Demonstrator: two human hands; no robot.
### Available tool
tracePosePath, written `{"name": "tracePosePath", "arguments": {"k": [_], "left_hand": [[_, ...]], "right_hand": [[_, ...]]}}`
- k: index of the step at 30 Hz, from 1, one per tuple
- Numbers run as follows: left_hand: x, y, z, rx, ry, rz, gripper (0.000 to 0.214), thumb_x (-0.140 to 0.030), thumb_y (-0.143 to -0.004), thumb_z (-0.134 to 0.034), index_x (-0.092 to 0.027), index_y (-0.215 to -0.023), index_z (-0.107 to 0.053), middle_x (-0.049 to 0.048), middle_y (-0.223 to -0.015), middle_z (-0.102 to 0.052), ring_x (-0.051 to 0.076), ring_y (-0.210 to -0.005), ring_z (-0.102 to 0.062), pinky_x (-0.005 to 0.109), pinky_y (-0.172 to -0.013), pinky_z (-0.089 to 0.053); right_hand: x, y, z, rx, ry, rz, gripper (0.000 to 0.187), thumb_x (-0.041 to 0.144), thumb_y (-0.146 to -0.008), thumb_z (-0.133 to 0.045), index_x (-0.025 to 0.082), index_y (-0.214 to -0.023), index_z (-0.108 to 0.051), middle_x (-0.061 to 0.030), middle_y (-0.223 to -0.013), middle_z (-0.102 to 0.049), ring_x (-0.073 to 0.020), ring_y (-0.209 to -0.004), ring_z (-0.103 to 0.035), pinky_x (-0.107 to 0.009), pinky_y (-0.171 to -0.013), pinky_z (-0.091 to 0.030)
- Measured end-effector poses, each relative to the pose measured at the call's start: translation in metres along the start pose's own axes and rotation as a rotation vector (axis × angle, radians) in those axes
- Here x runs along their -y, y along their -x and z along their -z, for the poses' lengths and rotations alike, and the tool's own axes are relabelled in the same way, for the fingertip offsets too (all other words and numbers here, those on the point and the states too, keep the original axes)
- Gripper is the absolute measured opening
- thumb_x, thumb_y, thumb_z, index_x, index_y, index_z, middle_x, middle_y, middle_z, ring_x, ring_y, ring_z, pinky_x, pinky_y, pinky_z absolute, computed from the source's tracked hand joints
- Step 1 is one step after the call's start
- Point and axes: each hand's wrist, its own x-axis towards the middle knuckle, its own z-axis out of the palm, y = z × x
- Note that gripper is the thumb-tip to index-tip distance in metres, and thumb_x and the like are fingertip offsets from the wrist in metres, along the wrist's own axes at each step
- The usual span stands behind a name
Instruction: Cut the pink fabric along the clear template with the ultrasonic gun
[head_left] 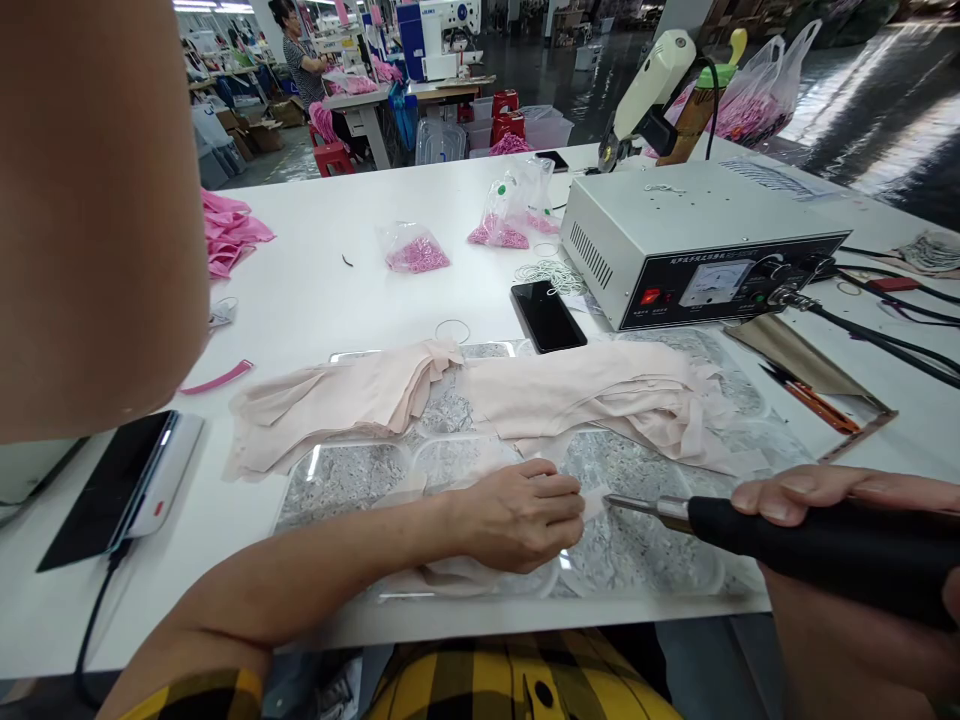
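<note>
Black-handled tool lies low over the near right part of the work area, its long axis running nearly left to right. Its slim metal tip points left and slightly to the far side, toward the left hand; the handle slants to the right and a little nearer. The tip ends at the right edge of a small pale cloth piece; whether it touches the cloth I cannot tell.

The right hand is wrapped around the handle, with the tip reaching out well to the left of the grip. This hand comes in from the right edge, fingers stretched leftward along the far side of the handle, the rest of the hand on the near side.

The left hand lies back upward, its fingers curled down over the cloth piece; whether they pinch or only press it is hidden. Its forearm reaches in from the near left, elbow bent, below a yellow-and-black checked sleeve.

Beneath is a clear, grey-patterned mat on the white table. Just beyond the left hand lie two heaps of pale fabric, a left pile and a right pile. Farther off are a black phone and, to its right, a metal control box.
</note>
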Motion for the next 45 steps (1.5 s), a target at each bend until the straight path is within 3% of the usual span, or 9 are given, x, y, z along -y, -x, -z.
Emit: {"name": "tracePosePath", "arguments": {"k": [5,10,18,32,37,45], "left_hand": [[0.0,-0.002,0.005,0.007,0.028,0.03,0.021,-0.012,-0.095,-0.047,-0.012,-0.085,-0.066,0.0104,-0.093,-0.068,0.02,-0.096,-0.06,0.032,-0.085,-0.047],[0.003,-0.004,0.021,0.017,0.057,0.059,0.024,-0.014,-0.098,-0.046,-0.012,-0.086,-0.067,0.0088,-0.092,-0.07,0.019,-0.096,-0.06,0.032,-0.089,-0.045],[0.005,0.009,0.031,0.059,0.12,0.021,0.022,-0.01,-0.098,-0.048,-0.009,-0.11,-0.066,0.0094,-0.116,-0.069,0.022,-0.113,-0.058,0.035,-0.099,-0.042],[0.005,0.025,0.044,-0.04,0.094,0.089,0.019,-0.006,-0.096,-0.05,-0.014,-0.091,-0.066,0.0079,-0.104,-0.072,0.02,-0.109,-0.062,0.037,-0.103,-0.043],[0.003,0.026,0.044,-0.084,0.132,0.135,0.022,-0.007,-0.098,-0.046,-0.012,-0.089,-0.066,0.0076,-0.101,-0.071,0.018,-0.102,-0.063,0.034,-0.096,-0.046],[0.011,0.012,0.037,0.033,0.188,0.129,0.007,-0.018,-0.093,-0.062,-0.014,-0.094,-0.068,0.0073,-0.108,-0.069,0.02,-0.107,-0.06,0.034,-0.1,-0.044]], "right_hand": [[0.003,-0.003,-0.022,0.005,0.107,0.082,0.022,0.033,-0.054,-0.059,0.019,-0.067,-0.07,-0.0049,-0.055,-0.062,-0.0207,-0.042,-0.054,-0.043,-0.041,-0.048],[0.004,-0.003,-0.025,0.018,0.11,0.095,0.024,0.036,-0.057,-0.059,0.019,-0.071,-0.067,-0.0031,-0.056,-0.062,-0.018,-0.039,-0.053,-0.037,-0.038,-0.045],[0.005,0.001,-0.027,0.032,0.093,0.06,0.021,0.037,-0.066,-0.06,0.02,-0.076,-0.066,-0.0013,-0.064,-0.062,-0.0155,-0.046,-0.054,-0.034,-0.044,-0.048],[0.005,0.003,-0.025,0.067,0.061,0.068,0.019,0.036,-0.071,-0.063,0.02,-0.082,-0.067,-0.0021,-0.068,-0.065,-0.0153,-0.049,-0.056,-0.035,-0.048,-0.051],[0.002,0.002,-0.021,0.089,0.053,0.069,0.021,0.036,-0.071,-0.062,0.019,-0.083,-0.067,-0.003,-0.069,-0.066,-0.016,-0.051,-0.057,-0.034,-0.047,-0.05],[0.0,-0.001,-0.023,0.064,0.063,0.087,0.02,0.036,-0.071,-0.061,0.019,-0.081,-0.066,-0.0027,-0.069,-0.065,-0.0157,-0.05,-0.056,-0.036,-0.048,-0.051]]}}
